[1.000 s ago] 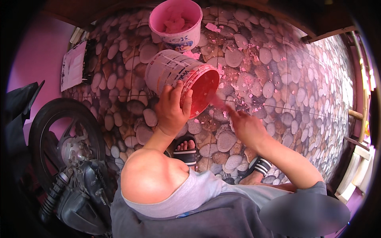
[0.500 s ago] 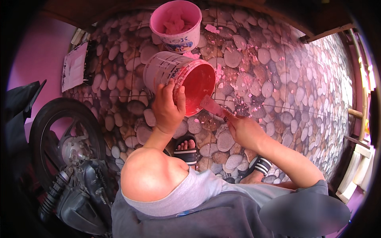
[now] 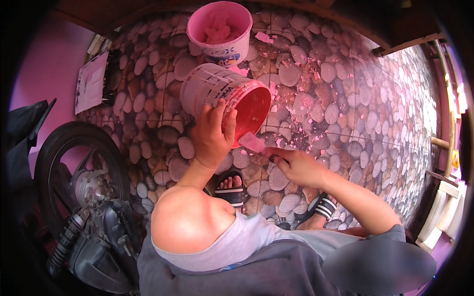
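A white paint bucket with a red inside lies tilted over the pebble-patterned floor, its mouth turned to the right and toward me. My left hand grips its near rim, thumb and fingers on the outside and edge. In my right hand is a scraper, held by the handle. Its flat, pink-smeared blade is at the lower lip of the bucket's mouth; whether it touches cannot be told. Just beyond stands a second, upright bucket, pink inside, with crumpled pink scraps in it.
Pink flakes are strewn over the floor to the right of the buckets. A motorcycle with its black wheel stands at the left. A white panel leans by the pink wall. My sandalled feet are close below the bucket.
The scraper has come down and left from inside the bucket's mouth to its lower lip. The bucket and my left hand have shifted slightly right.
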`<state>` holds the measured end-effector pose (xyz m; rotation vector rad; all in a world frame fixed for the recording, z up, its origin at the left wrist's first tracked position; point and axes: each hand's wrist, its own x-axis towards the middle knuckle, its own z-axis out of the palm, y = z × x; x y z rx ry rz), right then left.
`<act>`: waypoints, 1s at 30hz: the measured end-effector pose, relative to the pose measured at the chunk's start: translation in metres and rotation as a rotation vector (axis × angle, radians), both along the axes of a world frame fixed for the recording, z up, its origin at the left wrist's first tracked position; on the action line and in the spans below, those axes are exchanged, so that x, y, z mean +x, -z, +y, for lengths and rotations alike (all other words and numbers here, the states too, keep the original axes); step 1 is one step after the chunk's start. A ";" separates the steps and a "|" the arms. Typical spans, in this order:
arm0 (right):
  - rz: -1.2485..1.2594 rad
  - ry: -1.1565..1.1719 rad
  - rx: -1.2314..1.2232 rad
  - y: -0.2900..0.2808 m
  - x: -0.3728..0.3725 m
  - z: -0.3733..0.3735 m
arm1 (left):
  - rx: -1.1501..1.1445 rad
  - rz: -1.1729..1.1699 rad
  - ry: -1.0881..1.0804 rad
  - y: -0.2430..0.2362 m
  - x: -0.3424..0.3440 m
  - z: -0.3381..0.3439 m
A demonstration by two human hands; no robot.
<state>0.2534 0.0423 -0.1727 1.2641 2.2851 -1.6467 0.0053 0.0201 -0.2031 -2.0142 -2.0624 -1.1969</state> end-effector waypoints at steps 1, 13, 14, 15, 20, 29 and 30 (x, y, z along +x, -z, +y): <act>-0.087 0.024 -0.135 -0.007 -0.009 0.001 | 0.008 0.044 0.003 0.003 0.000 0.001; -0.044 -0.015 -0.228 0.013 0.008 0.032 | -0.064 0.165 0.111 -0.014 0.009 0.017; 0.021 0.019 0.060 0.039 0.021 0.032 | -0.088 0.166 0.130 -0.015 0.009 0.019; 0.027 0.013 0.059 0.031 0.015 0.038 | -0.090 0.172 0.123 -0.015 0.009 0.019; -0.035 0.253 -0.313 0.038 0.005 0.036 | -0.101 0.125 0.136 -0.016 0.001 0.031; -0.169 -0.066 0.164 -0.013 0.002 0.076 | -0.537 -0.167 0.386 -0.046 -0.041 0.074; -0.230 -0.069 0.110 -0.026 0.003 0.077 | -0.528 -0.168 0.383 -0.047 -0.044 0.080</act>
